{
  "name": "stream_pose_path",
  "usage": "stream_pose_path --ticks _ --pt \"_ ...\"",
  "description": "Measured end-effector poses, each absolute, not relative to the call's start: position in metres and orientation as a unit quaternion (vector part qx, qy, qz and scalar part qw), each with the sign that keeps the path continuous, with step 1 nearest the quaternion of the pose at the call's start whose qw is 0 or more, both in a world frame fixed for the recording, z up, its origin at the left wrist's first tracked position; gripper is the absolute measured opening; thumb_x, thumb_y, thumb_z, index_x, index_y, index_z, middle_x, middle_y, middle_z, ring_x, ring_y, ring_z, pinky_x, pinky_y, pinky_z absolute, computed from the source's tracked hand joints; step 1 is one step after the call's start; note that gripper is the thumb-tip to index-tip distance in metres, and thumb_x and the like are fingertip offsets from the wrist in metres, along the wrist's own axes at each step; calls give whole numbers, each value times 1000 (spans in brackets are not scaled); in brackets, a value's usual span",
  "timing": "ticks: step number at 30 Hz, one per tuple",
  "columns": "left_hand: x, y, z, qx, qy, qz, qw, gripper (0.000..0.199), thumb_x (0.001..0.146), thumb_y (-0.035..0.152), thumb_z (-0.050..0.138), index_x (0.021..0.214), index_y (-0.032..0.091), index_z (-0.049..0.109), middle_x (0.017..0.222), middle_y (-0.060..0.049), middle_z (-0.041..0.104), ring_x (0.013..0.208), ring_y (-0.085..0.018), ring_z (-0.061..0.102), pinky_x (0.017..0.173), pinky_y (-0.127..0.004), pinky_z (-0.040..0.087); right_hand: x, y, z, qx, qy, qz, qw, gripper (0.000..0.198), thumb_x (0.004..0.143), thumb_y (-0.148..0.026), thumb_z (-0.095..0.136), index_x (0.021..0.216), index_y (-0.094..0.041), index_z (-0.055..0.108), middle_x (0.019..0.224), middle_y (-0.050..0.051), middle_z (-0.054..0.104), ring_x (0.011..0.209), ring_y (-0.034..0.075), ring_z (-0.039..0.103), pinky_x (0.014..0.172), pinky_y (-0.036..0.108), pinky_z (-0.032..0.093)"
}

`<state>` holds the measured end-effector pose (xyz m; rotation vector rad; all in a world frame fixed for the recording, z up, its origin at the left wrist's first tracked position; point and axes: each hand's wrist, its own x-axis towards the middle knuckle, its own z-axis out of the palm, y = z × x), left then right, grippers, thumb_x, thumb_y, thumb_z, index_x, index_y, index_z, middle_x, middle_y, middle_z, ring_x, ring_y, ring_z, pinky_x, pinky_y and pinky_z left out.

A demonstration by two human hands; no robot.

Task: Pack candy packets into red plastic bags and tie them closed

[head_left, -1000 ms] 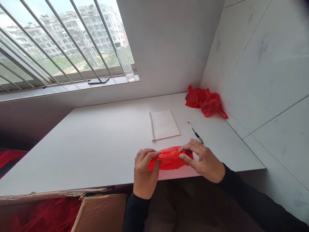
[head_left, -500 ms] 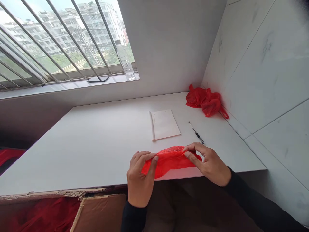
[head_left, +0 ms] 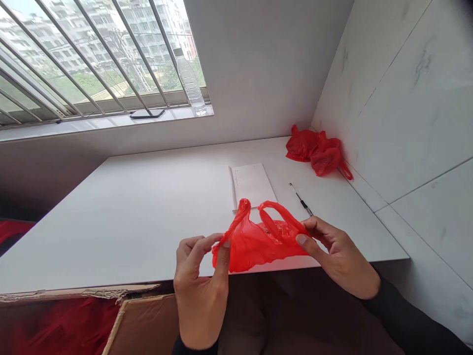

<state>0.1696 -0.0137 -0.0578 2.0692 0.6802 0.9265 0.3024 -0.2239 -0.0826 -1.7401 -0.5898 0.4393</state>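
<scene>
The person holds a small red plastic bag (head_left: 260,241) just above the near edge of the white table (head_left: 148,217), stretched between both hands. To open it cleanly, the pinches should stay on opposite edges near the mouth and pull apart gently, since thin film can tear. Left hand (head_left: 201,283): palm toward the camera, thumb and fingertips pinched shut on the bag's left edge. Right hand (head_left: 338,256): thumb and forefinger pinching the right side, other fingers loosely curled. Both handle loops stand up. Notebook (head_left: 251,185) and pen (head_left: 301,199) lie just behind.
</scene>
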Motion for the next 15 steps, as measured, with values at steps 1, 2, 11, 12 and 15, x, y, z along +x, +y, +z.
stream_pose_path --ticks 1,2,11,12,15 --pt "165 -13 -58 804 274 369 377 10 88 38 72 93 30 74 82 1 54 76 -15 52 71 -27 43 302 -225 -81 -740 -240 181 601 24 99 -49 58 90 -26 58 84 -2 54 79 16 52 75 31 44" --pt "160 -12 -58 790 290 366 397 12 88 38 72 95 30 73 75 2 52 68 -14 49 64 -27 42 303 -226 -80 -735 -224 170 617 26 98 -49 58 88 -25 56 81 -3 53 75 15 51 71 30 43" --pt "137 -7 -39 555 323 241 727 40 81 63 62 76 23 62 75 -5 58 59 -20 55 50 -33 49 309 -240 -75 -784 -185 36 591 32 95 -55 55 84 -25 56 80 2 60 78 21 58 66 33 49" --pt "137 -7 -39 553 333 226 730 41 80 65 62 77 24 59 71 -4 56 56 -20 54 50 -33 49 305 -243 -74 -797 -207 22 567 32 95 -56 54 87 -26 58 80 2 61 79 22 60 67 35 51" --pt "140 -11 -40 575 343 187 719 44 70 55 80 86 26 52 70 0 58 52 -17 54 50 -29 49 291 -250 -74 -824 -282 0 492 34 95 -57 51 93 -25 63 80 4 63 79 24 62 71 38 54"
